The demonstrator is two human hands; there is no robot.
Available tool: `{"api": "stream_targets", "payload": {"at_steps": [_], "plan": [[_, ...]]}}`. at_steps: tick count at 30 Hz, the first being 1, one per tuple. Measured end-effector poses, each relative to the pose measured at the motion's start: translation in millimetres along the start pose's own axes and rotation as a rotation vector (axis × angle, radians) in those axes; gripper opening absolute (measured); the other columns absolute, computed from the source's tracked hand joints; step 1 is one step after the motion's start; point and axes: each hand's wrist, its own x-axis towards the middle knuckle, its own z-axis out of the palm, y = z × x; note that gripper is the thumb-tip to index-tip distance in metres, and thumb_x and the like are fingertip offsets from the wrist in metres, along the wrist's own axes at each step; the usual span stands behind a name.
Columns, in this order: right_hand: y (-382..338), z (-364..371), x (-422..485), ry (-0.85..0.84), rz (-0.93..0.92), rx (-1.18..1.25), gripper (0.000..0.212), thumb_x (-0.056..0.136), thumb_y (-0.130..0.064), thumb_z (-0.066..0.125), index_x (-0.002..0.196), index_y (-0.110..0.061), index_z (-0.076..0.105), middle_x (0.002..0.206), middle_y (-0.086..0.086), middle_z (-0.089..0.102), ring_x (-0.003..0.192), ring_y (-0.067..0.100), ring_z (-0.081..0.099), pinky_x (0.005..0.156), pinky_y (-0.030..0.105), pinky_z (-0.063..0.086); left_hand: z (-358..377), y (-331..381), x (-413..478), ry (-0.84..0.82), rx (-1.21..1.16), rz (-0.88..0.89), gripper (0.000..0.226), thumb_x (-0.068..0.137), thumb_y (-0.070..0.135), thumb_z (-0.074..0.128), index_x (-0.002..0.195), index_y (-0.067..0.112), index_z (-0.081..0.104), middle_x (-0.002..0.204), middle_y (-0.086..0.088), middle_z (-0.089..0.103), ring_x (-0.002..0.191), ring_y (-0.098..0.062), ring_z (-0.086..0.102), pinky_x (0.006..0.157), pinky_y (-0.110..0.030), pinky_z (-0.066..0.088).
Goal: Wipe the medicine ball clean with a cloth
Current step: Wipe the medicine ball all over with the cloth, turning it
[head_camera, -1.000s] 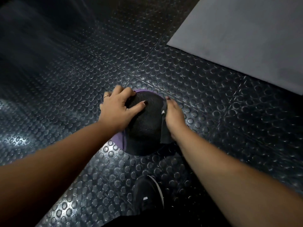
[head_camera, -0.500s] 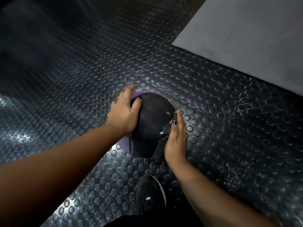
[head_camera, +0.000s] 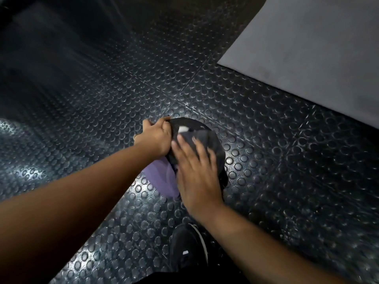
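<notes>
Centre frame, on the floor (head_camera: pixel 266 160), my left hand (head_camera: pixel 155 138) curls round the medicine ball (head_camera: pixel 162 179). My right hand (head_camera: pixel 196 177), fingers spread, presses the cloth (head_camera: pixel 202 136) on top. I judge wiping midway, purple side remaining.

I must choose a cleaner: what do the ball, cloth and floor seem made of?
Ball: probably rubber, matte black with a fine pebbled grain, one smooth purple panel. Cloth: soft grey fabric, it drapes and folds. Floor: likely rubber, semi-glossy, with raised round studs.
</notes>
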Motion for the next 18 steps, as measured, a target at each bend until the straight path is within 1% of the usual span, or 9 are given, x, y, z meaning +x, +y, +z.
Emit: {"api": "stream_targets", "payload": {"at_steps": [3, 5, 6, 9, 11, 13, 15, 17, 18], "plan": [[12, 7, -23, 0.019, -0.073, -0.023, 0.059, 0.095, -0.03, 0.037, 0.151, -0.027, 0.021, 0.159, -0.008, 0.014, 0.145, 0.021, 0.018, 0.113, 0.051, 0.02, 3, 1, -6, -0.006, 0.053, 0.012, 0.063, 0.095, 0.052, 0.002, 0.143, 0.032, 0.037, 0.155, 0.0, 0.032, 0.131, -0.027, 0.036, 0.11, -0.055, 0.027], [19, 3, -9, 0.014, -0.063, -0.025, 0.054, 0.098, -0.034, 0.031, 0.151, -0.027, 0.02, 0.159, -0.009, 0.015, 0.143, 0.02, 0.021, 0.113, 0.047, 0.02, 1, 6, -16, -0.009, 0.019, 0.035, 0.053, 0.103, 0.044, 0.007, 0.142, 0.028, 0.039, 0.158, 0.001, 0.03, 0.135, -0.026, 0.028, 0.111, -0.057, 0.025], [18, -2, 3, -0.002, -0.045, -0.021, 0.052, 0.1, -0.037, 0.026, 0.151, -0.027, 0.02, 0.159, -0.009, 0.016, 0.143, 0.019, 0.022, 0.113, 0.045, 0.02, 0, 8, -20, -0.013, -0.033, 0.032, 0.05, 0.106, 0.04, 0.01, 0.145, 0.027, 0.038, 0.158, -0.001, 0.03, 0.138, -0.026, 0.024, 0.113, -0.056, 0.022], [17, -12, 50, -0.074, -0.01, -0.021, 0.051, 0.1, -0.04, 0.018, 0.148, -0.026, 0.028, 0.155, -0.008, 0.027, 0.14, 0.019, 0.027, 0.112, 0.044, 0.02, -9, 13, -33, -0.042, -0.16, 0.015, 0.047, 0.11, 0.031, 0.014, 0.153, 0.023, 0.031, 0.157, -0.009, 0.027, 0.143, -0.028, 0.019, 0.118, -0.049, 0.014], [21, -16, 86, -0.164, 0.02, -0.035, 0.048, 0.101, -0.038, 0.021, 0.145, -0.027, 0.036, 0.151, -0.007, 0.037, 0.137, 0.021, 0.032, 0.111, 0.044, 0.025, -12, 10, -36, -0.09, -0.138, 0.073, 0.048, 0.11, 0.033, 0.015, 0.156, 0.026, 0.025, 0.154, -0.011, 0.025, 0.142, -0.033, 0.019, 0.119, -0.047, 0.012], [28, -17, 116, -0.267, 0.069, -0.035, 0.045, 0.101, -0.037, 0.023, 0.142, -0.029, 0.041, 0.147, -0.006, 0.042, 0.132, 0.022, 0.037, 0.108, 0.042, 0.03, -15, 4, -35, -0.126, -0.079, 0.094, 0.049, 0.108, 0.045, 0.016, 0.157, 0.04, 0.018, 0.145, -0.015, 0.026, 0.14, -0.041, 0.022, 0.12, -0.051, 0.013], [34, -20, 132, -0.37, 0.112, -0.014, 0.045, 0.101, -0.038, 0.022, 0.14, -0.029, 0.043, 0.145, -0.003, 0.045, 0.129, 0.024, 0.04, 0.105, 0.042, 0.034, -16, -7, -32, -0.16, -0.088, 0.092, 0.054, 0.099, 0.065, 0.019, 0.152, 0.057, 0.012, 0.141, -0.012, 0.025, 0.14, -0.048, 0.02, 0.119, -0.058, 0.015], [38, -23, 141, -0.421, 0.151, 0.006, 0.045, 0.101, -0.039, 0.023, 0.139, -0.029, 0.044, 0.145, -0.001, 0.045, 0.129, 0.026, 0.04, 0.105, 0.042, 0.034, -16, -13, -33, -0.204, -0.08, 0.101, 0.071, 0.082, 0.084, 0.026, 0.147, 0.066, 0.007, 0.142, -0.007, 0.023, 0.141, -0.048, 0.018, 0.118, -0.062, 0.018], [40, -24, 145, -0.435, 0.174, 0.005, 0.045, 0.101, -0.04, 0.025, 0.14, -0.029, 0.044, 0.145, 0.0, 0.044, 0.13, 0.026, 0.039, 0.106, 0.042, 0.034, -15, -14, -34, -0.217, -0.075, 0.116, 0.088, 0.069, 0.092, 0.035, 0.147, 0.066, 0.004, 0.142, -0.004, 0.022, 0.141, -0.045, 0.019, 0.118, -0.061, 0.021]]}}
